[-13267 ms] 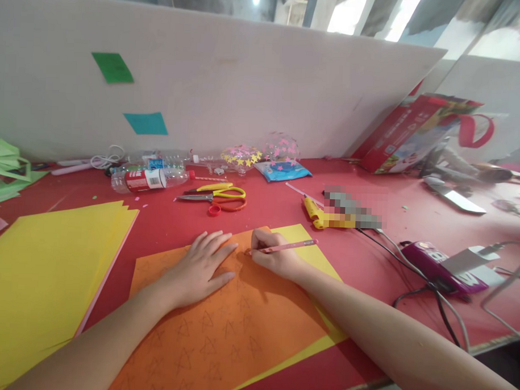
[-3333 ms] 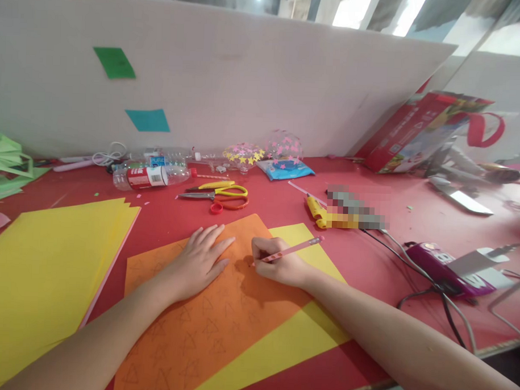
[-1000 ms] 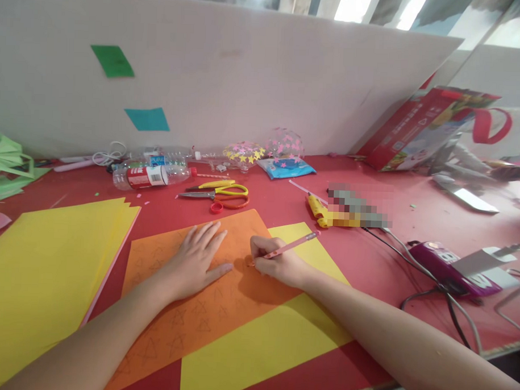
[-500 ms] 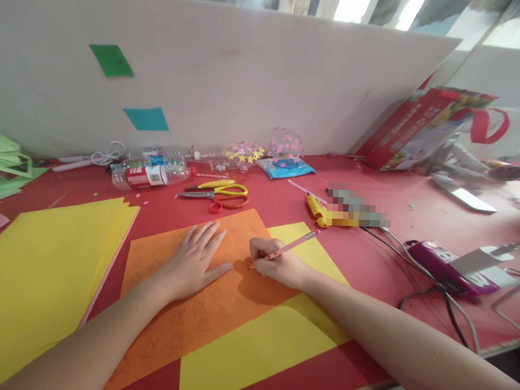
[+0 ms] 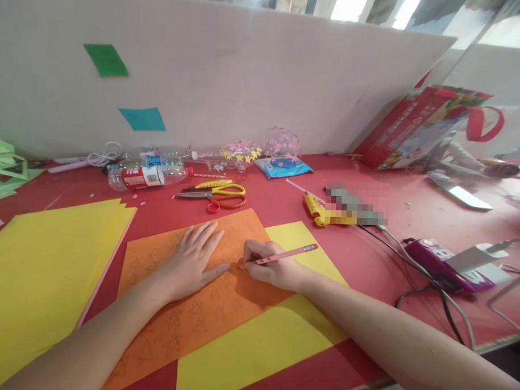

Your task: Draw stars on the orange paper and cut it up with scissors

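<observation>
My left hand lies flat with its fingers spread on an orange sheet of paper. Pencil-drawn stars cover the sheet's left and lower parts. To the right, my right hand grips a pink pencil, its point down at the orange paper and its eraser end tilted up to the right. Beneath the orange sheet is a yellow sheet, which shows at the right and below. The fingertips of my right hand partly hide the pencil's lower end.
A yellow paper stack lies left. Behind are scissors, a yellow cutter, a plastic bottle and star-covered clear domes. At right are a yellow glue gun, cables and a purple box.
My right hand has shifted slightly left, and the pencil now leans lower, its point nearer my left thumb. The left hand stays in place on the paper. The whole view has shifted a little.
</observation>
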Demonstrator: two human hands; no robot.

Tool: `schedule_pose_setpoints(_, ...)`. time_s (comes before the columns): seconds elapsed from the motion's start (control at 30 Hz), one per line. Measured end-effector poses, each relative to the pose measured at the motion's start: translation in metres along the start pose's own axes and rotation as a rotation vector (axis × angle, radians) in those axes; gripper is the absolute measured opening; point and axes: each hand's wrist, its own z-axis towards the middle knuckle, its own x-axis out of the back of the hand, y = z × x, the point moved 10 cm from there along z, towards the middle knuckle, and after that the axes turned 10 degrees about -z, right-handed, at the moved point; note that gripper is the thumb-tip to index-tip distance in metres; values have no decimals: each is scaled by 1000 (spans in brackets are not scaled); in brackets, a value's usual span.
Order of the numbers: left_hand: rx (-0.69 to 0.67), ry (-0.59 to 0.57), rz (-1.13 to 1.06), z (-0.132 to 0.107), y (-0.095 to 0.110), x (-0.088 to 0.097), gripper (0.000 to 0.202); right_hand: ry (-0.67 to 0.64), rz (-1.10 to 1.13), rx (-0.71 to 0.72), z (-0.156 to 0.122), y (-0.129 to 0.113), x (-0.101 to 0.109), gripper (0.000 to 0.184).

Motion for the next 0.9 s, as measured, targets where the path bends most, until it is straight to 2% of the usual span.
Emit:
schedule_pose_setpoints(0.27,-5,19,1,-1,-1,0,78,27,-30,13,0,-4,2,11)
schedule_pose_setpoints(0.63,-10,18,7,0,3,2,80,112,-45,-39,-1,-6,12,13)
schedule_pose_setpoints(0.9,-10,8,19,0,3,2,80,95,-47,-44,0,-2,11,12)
